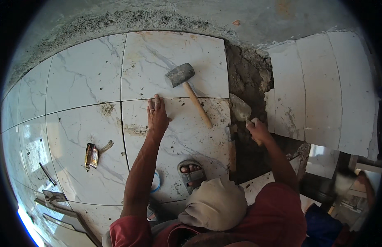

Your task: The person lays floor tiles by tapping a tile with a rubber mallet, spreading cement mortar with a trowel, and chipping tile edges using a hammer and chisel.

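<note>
Covering most of the floor, white grey-veined tiles border a strip of rough dark mortar. Across two of them lies a rubber mallet with a wooden handle. A pointing trowel has its blade over the strip, beside the tile edge, its handle clasped by the right hand. The left hand rests palm down, fingers extended to a seam.

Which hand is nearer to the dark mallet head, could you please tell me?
The left hand: it rests on a white tile, just below and left of the mallet head in view. The right hand is farther off, beyond the wooden handle, gripping a trowel.
</note>
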Demonstrator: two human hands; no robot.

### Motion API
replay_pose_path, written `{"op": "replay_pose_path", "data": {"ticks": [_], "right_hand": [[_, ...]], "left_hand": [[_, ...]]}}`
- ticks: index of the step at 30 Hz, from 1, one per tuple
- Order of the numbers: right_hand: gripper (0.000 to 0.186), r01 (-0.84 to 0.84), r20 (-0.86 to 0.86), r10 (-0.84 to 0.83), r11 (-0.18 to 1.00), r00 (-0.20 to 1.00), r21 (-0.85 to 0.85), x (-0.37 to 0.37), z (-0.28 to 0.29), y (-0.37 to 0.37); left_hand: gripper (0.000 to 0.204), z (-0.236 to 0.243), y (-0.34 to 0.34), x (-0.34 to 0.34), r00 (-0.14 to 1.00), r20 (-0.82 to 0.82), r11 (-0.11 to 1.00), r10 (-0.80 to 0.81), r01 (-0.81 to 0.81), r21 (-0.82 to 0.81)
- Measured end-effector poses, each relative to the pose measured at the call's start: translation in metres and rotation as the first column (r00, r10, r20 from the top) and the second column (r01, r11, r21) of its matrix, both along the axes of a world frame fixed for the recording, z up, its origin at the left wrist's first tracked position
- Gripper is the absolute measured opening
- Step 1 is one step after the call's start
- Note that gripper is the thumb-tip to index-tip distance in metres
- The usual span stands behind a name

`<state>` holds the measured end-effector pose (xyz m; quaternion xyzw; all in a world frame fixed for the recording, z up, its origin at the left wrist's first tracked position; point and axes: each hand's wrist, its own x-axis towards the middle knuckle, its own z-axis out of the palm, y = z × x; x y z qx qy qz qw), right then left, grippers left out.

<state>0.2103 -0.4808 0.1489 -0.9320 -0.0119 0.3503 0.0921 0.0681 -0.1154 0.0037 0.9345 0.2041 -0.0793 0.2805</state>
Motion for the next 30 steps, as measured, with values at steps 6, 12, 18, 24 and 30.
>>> {"op": "replay_pose_path", "data": {"ticks": [6,12,18,24,30], "right_hand": [[0.041,0.170,-0.132,-0.141,0.954,0.981,0.248,-0.007,-0.016,-0.036],[0.035,-0.305,0.684,0.213,0.952,0.698,0.015,0.088,-0.057,-0.063],[0.040,0.366,-0.119,-0.390,0.656,0.913,0.660,0.138,-0.065,0.075],[0.037,0.519,-0.415,-0.318,0.409,0.852,0.751,0.192,-0.106,0.111],[0.042,0.533,-0.381,-0.373,0.553,0.846,0.641,0.200,-0.107,0.074]], "left_hand": [[0.100,-0.004,0.008,-0.012,1.000,0.029,0.999,0.010,-0.009,-0.041],[0.101,-0.004,-0.005,0.002,0.998,0.065,0.998,-0.022,0.026,-0.061],[0.101,-0.004,0.005,-0.008,1.000,-0.001,0.999,0.003,-0.003,-0.044],[0.102,0.001,0.002,-0.003,1.000,-0.021,0.999,-0.004,0.003,-0.054],[0.103,0.000,0.004,-0.004,1.000,0.002,0.999,-0.014,0.014,-0.034]]}}
